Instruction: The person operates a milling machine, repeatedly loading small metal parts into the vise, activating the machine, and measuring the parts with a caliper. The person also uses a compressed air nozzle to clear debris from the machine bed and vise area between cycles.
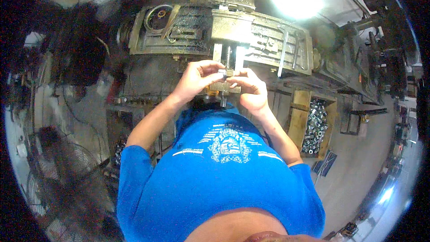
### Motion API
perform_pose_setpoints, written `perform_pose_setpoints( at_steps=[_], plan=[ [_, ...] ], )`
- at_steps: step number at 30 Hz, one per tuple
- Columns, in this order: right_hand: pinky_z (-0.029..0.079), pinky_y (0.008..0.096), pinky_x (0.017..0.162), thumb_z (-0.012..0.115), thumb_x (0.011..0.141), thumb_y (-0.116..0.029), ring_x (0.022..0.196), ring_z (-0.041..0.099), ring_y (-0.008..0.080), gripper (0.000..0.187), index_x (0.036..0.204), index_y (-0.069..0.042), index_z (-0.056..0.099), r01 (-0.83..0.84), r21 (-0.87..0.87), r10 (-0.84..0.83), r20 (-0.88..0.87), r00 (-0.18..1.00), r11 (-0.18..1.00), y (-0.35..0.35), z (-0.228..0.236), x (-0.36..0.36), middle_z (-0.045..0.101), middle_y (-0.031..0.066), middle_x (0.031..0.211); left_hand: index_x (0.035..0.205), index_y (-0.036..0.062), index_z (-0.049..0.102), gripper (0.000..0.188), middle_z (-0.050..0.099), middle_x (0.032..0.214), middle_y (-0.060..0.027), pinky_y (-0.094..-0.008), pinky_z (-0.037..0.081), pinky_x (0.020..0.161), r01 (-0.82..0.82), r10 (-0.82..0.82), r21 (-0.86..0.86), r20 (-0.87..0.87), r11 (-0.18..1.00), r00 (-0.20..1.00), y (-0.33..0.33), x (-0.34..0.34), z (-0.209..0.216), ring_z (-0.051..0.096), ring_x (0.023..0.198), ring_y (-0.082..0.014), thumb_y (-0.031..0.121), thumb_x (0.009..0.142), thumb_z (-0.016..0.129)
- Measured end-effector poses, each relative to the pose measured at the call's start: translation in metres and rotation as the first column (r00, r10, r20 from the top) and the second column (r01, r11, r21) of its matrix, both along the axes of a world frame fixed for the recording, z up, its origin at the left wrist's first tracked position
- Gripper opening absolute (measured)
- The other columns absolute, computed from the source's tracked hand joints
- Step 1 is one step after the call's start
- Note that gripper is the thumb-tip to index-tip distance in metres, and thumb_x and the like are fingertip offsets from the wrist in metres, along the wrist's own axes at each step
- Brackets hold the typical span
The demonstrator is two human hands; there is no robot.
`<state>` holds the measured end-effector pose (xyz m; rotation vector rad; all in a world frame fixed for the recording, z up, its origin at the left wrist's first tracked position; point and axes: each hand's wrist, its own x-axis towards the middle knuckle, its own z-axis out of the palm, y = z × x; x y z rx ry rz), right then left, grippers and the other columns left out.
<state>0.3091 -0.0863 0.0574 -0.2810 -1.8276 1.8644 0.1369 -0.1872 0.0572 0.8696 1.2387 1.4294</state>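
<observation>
Pinching a small dark metal part [222, 72], long axis roughly left-right, the left hand [197, 78] and right hand [251, 90] meet, each grip closed on it. They hover at the near edge of the milling machine table [188, 31]. A wooden crate [299, 121] of metal pieces stands on the workshop floor to the right.

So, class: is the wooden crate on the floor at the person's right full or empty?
Partly full: the wooden crate holds a heap of small shiny metal parts, its inner walls showing above them.

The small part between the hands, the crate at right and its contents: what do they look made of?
The small part, pinched by left hand and right hand, looks like dark metal with a bright glint, though it is too small to be sure. The crate looks like bare, unpainted wood. The pieces inside look like shiny silver metal.
</observation>
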Motion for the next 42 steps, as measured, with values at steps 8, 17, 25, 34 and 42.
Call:
perform_pose_setpoints(
  at_steps=[8,17,25,34,42],
  plan=[
    [0.043,0.0256,0.077,0.073,0.067,-0.037,0.093,0.052,0.0144,0.065,0.117,0.000,0.054,0.045,0.091,-0.054,0.101,0.993,0.995,0.010,-0.018,-0.005,0.049,0.0058,0.110,0.097,-0.0025,0.062,0.019,0.064,0.091,-0.0056,-0.0254,0.048,0.077,0.010,-0.008,0.035,-0.061,0.999,0.998,0.010,-0.012,0.010,0.060,0.085,-0.0113,0.002,0.079,0.061],
    [0.046,0.0248,0.075,0.051,0.061,-0.003,0.090,0.054,0.0120,0.050,0.111,-0.002,0.057,0.436,0.187,-0.473,0.274,0.837,0.880,0.017,-0.001,0.062,0.055,0.0037,0.106,0.100,-0.0027,0.059,0.019,0.064,0.087,-0.0067,-0.0257,0.049,0.073,-0.256,0.274,0.128,-0.145,0.958,0.951,0.068,-0.126,-0.032,0.062,0.077,-0.0132,0.005,0.084,0.057],
    [0.048,0.0254,0.071,0.048,0.063,0.001,0.080,0.059,0.0139,0.045,0.107,0.002,0.059,0.563,-0.041,-0.513,0.361,0.779,0.825,-0.008,-0.024,0.115,0.061,0.0057,0.092,0.099,-0.0046,0.061,0.025,0.066,0.088,-0.0115,-0.0247,0.049,0.067,-0.300,0.317,0.103,-0.309,0.948,0.896,0.151,-0.155,-0.072,0.062,0.076,-0.0137,0.007,0.077,0.064],
    [0.047,0.0259,0.072,0.049,0.065,0.002,0.080,0.057,0.0148,0.044,0.108,0.003,0.058,0.612,0.121,-0.592,0.453,0.667,0.782,-0.024,-0.032,0.133,0.060,0.0066,0.094,0.097,-0.0031,0.063,0.025,0.066,0.093,-0.0117,-0.0245,0.047,0.073,-0.307,0.317,0.079,-0.255,0.949,0.914,0.163,-0.153,-0.068,0.061,0.081,-0.0136,0.009,0.075,0.066],
    [0.046,0.0254,0.074,0.051,0.063,0.001,0.079,0.057,0.0132,0.044,0.105,0.000,0.060,0.551,0.244,-0.594,0.475,0.649,0.798,-0.025,-0.029,0.125,0.061,0.0046,0.091,0.093,-0.0018,0.064,0.021,0.065,0.087,-0.0074,-0.0233,0.046,0.071,-0.417,0.427,0.121,-0.077,0.901,0.901,0.163,-0.137,-0.073,0.060,0.078,-0.0120,0.008,0.075,0.067]
  ],
)
